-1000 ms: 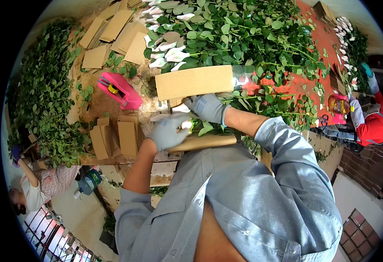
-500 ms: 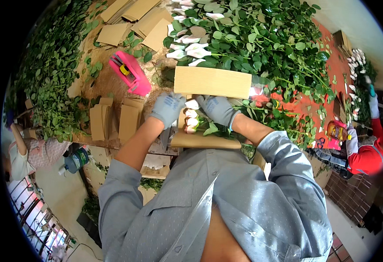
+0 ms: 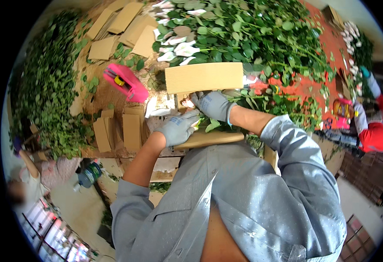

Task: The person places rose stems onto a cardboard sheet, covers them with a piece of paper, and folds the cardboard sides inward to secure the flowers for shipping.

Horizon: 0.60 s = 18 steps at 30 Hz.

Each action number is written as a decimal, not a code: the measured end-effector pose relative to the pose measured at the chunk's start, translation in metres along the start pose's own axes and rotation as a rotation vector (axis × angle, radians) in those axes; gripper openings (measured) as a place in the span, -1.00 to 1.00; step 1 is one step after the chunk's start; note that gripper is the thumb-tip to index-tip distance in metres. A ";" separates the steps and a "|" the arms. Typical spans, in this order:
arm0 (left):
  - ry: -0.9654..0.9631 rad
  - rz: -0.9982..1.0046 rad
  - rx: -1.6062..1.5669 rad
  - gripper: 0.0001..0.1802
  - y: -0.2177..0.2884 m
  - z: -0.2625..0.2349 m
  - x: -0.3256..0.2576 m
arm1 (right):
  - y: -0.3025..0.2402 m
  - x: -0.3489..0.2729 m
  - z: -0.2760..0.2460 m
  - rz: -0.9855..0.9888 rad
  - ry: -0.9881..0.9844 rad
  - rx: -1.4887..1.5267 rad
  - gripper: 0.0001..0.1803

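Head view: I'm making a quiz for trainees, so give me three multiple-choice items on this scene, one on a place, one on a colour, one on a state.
1. Where does the pink tool lie relative to the hands?
A. To their left on the table
B. To their right
C. On the floor

2. What colour are the gloves?
A. Red
B. Grey
C. Yellow

3. How does the cardboard sheet stand to the right hand?
A. Far from it
B. Under a stack of boxes
C. Just beyond it, at the fingertips

Answers: 1 A, the tool rests on the table left of the left hand. 2 B, both hands wear grey gloves. 3 C, the sheet's lower edge meets the right hand's fingers.
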<state>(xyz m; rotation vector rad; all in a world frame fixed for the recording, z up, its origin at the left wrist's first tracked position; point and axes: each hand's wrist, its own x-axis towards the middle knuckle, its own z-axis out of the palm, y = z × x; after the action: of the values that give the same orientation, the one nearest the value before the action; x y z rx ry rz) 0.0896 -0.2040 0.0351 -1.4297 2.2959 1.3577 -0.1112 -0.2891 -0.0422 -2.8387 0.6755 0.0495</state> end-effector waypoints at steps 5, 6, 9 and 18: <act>-0.015 0.078 0.126 -0.47 -0.006 0.000 0.004 | -0.001 -0.001 0.001 0.026 0.007 -0.010 -0.57; 0.019 0.075 0.195 -0.46 -0.006 -0.001 0.005 | 0.000 -0.001 0.003 0.024 0.022 -0.039 -0.58; 0.079 0.052 0.330 -0.41 -0.003 0.003 0.002 | -0.002 -0.005 0.002 0.046 0.059 -0.008 -0.59; -0.098 -0.131 0.215 -0.33 0.011 -0.008 0.004 | -0.016 -0.010 -0.090 -0.130 0.000 0.037 -0.65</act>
<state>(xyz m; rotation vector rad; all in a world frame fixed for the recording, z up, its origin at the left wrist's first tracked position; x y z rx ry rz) 0.0816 -0.2112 0.0445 -1.3853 2.1685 1.0827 -0.1147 -0.2907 0.0501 -2.8396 0.4847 0.0156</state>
